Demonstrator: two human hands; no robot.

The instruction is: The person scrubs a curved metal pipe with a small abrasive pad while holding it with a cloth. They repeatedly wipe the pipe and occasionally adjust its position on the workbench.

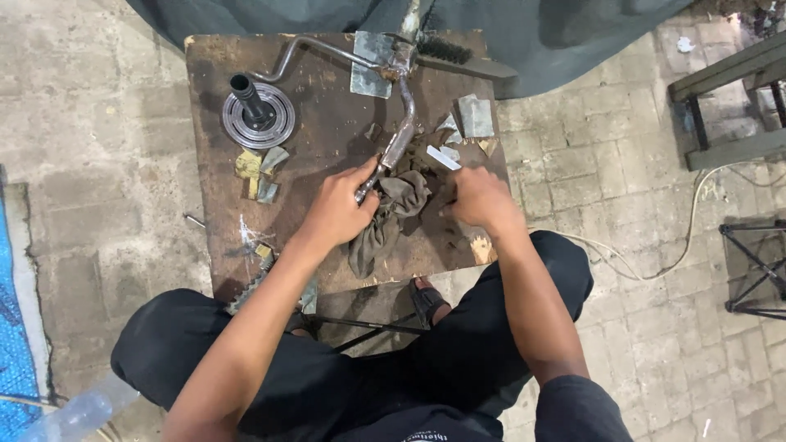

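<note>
Seated worker at a low wooden counter [221,245], viewed from the head camera. The left hand [337,211] is closing around the lower end of a bent metal lever [399,141], a crank-like part that is running from the far edge of the counter down toward its middle. The right hand [479,199] is curling shut over a greasy grey rag [391,214] and is pinching a small pale strip [443,157], seemingly abrasive paper or a blade; its exact kind cannot be told. The rag is lying bunched at the middle of the counter, touching the lever's lower end and lying partly under both hands.

Both forearms are reaching forward from the knees, wrists angling inward so the hands are meeting over the rag.

Risks, as judged from this pose: the lever's oily surface may be letting the left grip slip, which could jerk the part across the counter; the strip's edge is lying close to the right fingers and could nick them.

Also shown: a round pulley-like disc with an upright shaft [258,113] near the far left corner, a wire brush [446,51] at the far edge, and metal scraps [475,116] scattered near the right edge.
</note>
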